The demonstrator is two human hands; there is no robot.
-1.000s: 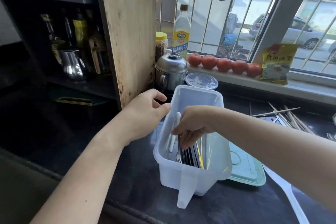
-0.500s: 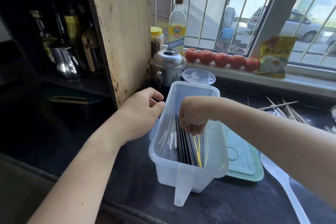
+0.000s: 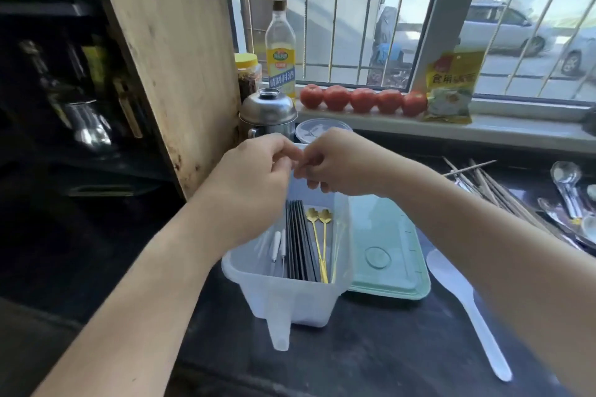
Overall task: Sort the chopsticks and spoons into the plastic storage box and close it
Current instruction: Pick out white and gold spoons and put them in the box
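Observation:
The translucent plastic storage box (image 3: 290,293) stands open on the dark counter. Black chopsticks (image 3: 298,242), two gold spoons (image 3: 317,229) and white-handled utensils (image 3: 278,245) lie inside it. My left hand (image 3: 258,167) and my right hand (image 3: 338,161) hover over the box's far end with curled fingers, their fingertips meeting. Whether they pinch anything is hidden. The green lid (image 3: 387,255) lies flat to the right of the box. Wooden chopsticks (image 3: 493,190) and metal spoons (image 3: 567,190) lie loose at the far right.
A long white plastic spoon (image 3: 467,306) lies on the counter right of the lid. Behind the box stand a steel pot (image 3: 267,113), a round clear lid (image 3: 322,129) and a wooden board (image 3: 174,51). Tomatoes (image 3: 362,98) line the windowsill.
My right hand has come up out of the box, leaving the utensils lying in it. My left hand left the box's left rim, and both hands now meet over the far end.

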